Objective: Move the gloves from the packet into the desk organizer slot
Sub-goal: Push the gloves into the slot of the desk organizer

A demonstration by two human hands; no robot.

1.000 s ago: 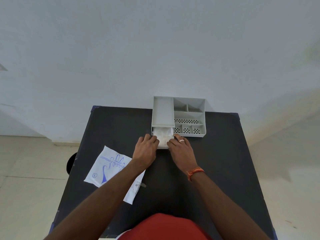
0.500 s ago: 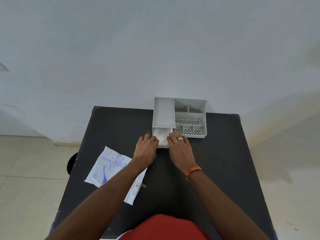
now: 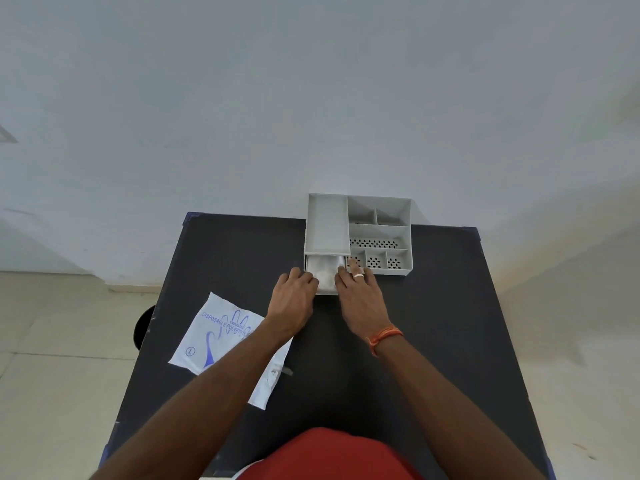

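Counter [image 3: 433, 341] unchanged over the last second: dark top, far edge against the wall, nothing on it has shifted. Desk organizer [image 3: 379, 233] sits at the middle of the far edge, same spot, open compartments on its right side empty. Packet [image 3: 221, 336] lies flat near the left edge, partly under the left forearm, looks empty and hasn't moved. Change is at the drawer [image 3: 323, 275], the slot under the organizer's left section: a second ago it stuck out further toward the near edge, now less of it shows, so it is being pushed in. Gloves [image 3: 322, 270] are in that drawer, a whitish crumpled wad, visible between the two hands; none seen left on the counter or in the packet. Left hand [image 3: 294, 299] is curled with fingertips against the drawer's left front corner, gripping or pressing it, can't tell which. Right hand [image 3: 360, 296] lies flatter, fingers extended along the drawer's right side and touching the organizer front, not clenched on anything I can make out; it has crept toward the far edge along with the drawer. My read: transfer is done, only closing remains. Risk: glove film bulging above the drawer rim could catch under the organizer body as it slides home, so tamp it down first.
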